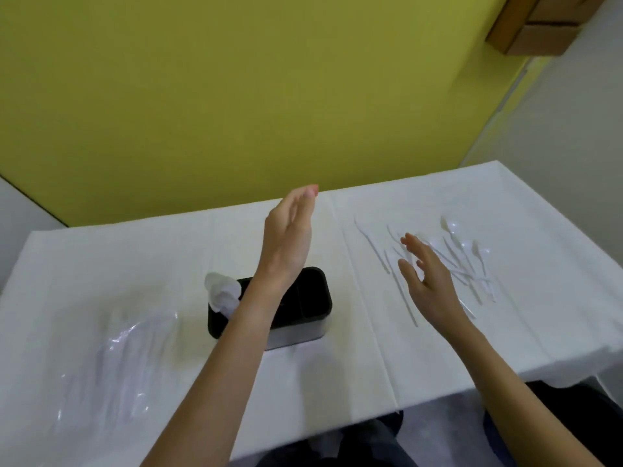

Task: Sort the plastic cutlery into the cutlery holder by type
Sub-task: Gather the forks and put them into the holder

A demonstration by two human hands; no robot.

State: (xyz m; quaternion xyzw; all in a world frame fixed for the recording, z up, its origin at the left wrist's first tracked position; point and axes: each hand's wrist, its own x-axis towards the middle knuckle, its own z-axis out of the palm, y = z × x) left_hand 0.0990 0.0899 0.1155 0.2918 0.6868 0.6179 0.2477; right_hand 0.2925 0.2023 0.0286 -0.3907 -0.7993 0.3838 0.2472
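A black cutlery holder (313, 310) with several compartments stands mid-table. White spoons (222, 291) stick out of its left compartment. Loose white plastic cutlery (462, 257) lies scattered on the right of the table, with a long piece (371, 242) off to its left. My left hand (290, 230) is raised above and behind the holder, fingers straight, holding nothing; my forearm hides part of the holder. My right hand (426, 274) hovers over the left side of the scattered cutlery with fingers spread and empty.
A white cloth covers the table (135, 251), which backs onto a yellow-green wall. A clear plastic bag (114, 365) lies at the front left. The table's front edge runs close to my body, with dark clothing below it.
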